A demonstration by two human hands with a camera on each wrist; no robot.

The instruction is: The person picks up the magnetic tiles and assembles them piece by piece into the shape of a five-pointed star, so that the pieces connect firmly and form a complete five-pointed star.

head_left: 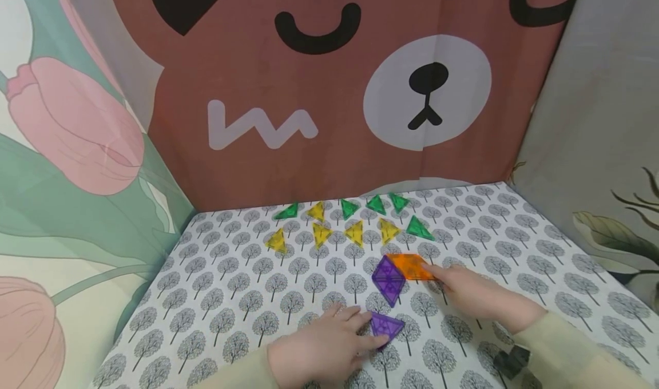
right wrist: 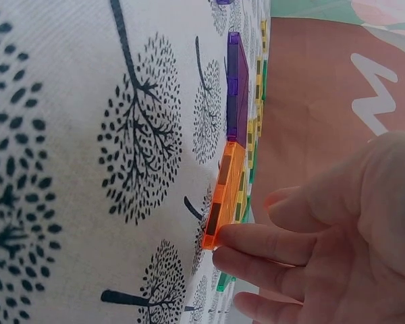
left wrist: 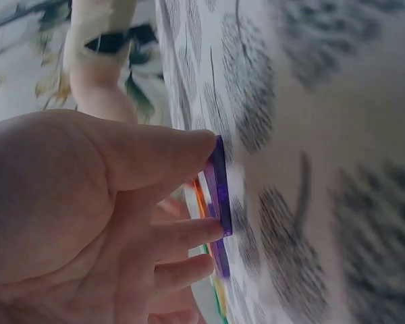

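Note:
Near the front, my left hand [head_left: 329,343] pinches a purple triangular magnetic tile [head_left: 387,325] by its edges, thumb on one side and fingertips on the other; the left wrist view shows the thumb [left wrist: 162,152] on its upper end. Farther back lies a purple kite-shaped piece [head_left: 388,280], its seam suggesting two triangles. An orange piece [head_left: 411,266] meets its upper right side. At the orange piece's right end, my right hand [head_left: 471,293] touches the corner with extended fingertips. In the right wrist view the thumb stands apart from the orange edge [right wrist: 223,202].
Several yellow triangular tiles [head_left: 354,233] and green ones [head_left: 419,229] lie spread in two loose rows toward the back of the tree-print cloth [head_left: 231,286]. A bear-print curtain [head_left: 247,166] rises behind, with printed hangings at both sides.

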